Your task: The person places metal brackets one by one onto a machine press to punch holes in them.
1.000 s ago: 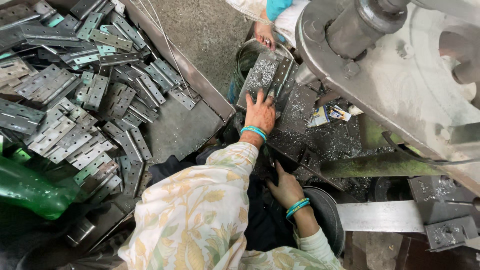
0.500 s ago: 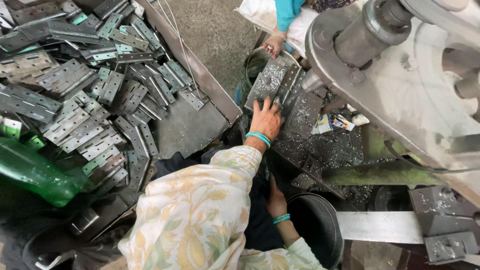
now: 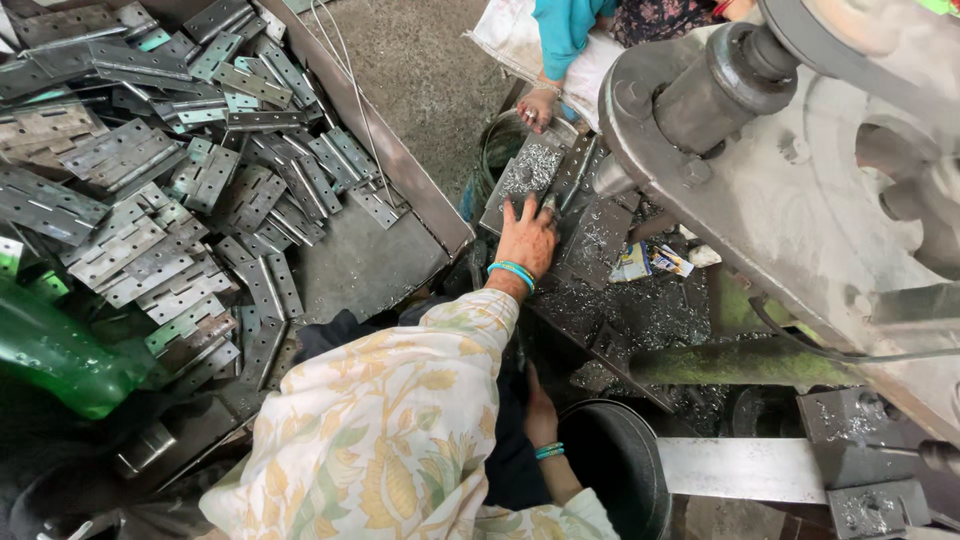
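My left hand (image 3: 527, 238) lies flat, fingers spread wide, palm down on a grey metal plate (image 3: 533, 175) dusted with bright shavings, on the machine's bench (image 3: 640, 310). The hand grips nothing; it simply presses on the plate's near end. A turquoise bangle (image 3: 512, 271) circles that wrist, above a cream floral sleeve (image 3: 400, 420).

My right hand (image 3: 540, 412) sits low, just beside the rim of a black round bucket (image 3: 615, 465), partly hidden behind the sleeve; I cannot tell whether its fingers are closed or what they touch.

At the far end of the same plate another person's hand (image 3: 540, 108) rests, below a blue sleeve (image 3: 562, 30).

To the left, a metal tray (image 3: 380, 262) carries a heap of grey hinges (image 3: 160, 190), well apart from the plate. A green bottle (image 3: 55, 355) lies at the left edge. A large grey press (image 3: 800, 160) fills the upper right, with small printed packets (image 3: 650, 262) near its base among the swarf.
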